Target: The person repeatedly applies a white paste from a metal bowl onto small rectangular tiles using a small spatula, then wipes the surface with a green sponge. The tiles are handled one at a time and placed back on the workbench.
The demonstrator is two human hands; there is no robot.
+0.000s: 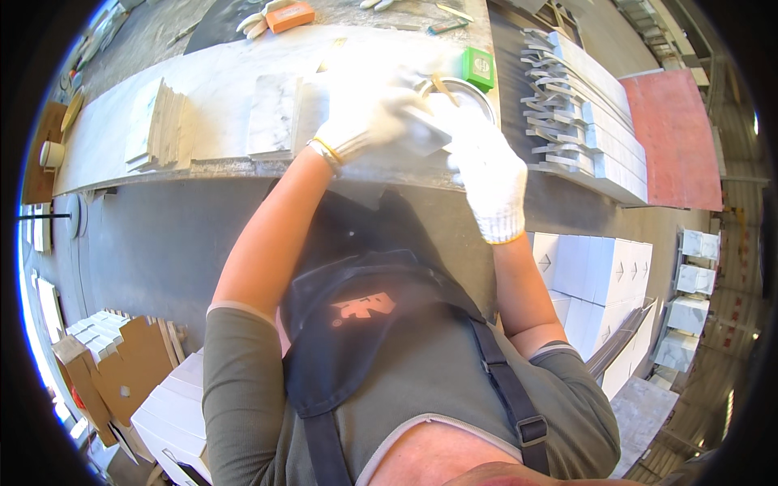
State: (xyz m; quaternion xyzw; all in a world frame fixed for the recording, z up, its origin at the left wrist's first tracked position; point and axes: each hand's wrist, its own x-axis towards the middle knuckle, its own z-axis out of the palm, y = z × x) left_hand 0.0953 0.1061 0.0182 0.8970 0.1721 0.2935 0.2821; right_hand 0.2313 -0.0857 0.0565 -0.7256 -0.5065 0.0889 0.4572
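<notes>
Both hands wear white knitted gloves and meet over the near edge of the bench, washed out by glare. My left hand (369,121) is closed on the left end of a flat grey-white tile piece (425,134). My right hand (490,174) is at the piece's right end, fingers bent; what they grip is lost in the brightness. Just beyond the hands sits a round, light-rimmed container (487,104). A tan stick-like tool (443,89) shows at its left side; whether a hand holds it I cannot tell. A green box (478,69) stands behind the container.
Stacked marble-look tiles (154,125) and another stack (274,113) lie left on the bench (219,73). An orange box (290,16) and gloves (257,24) are at the back. Right stands a row of long marble-look pieces (600,121); white cartons (596,271) sit below.
</notes>
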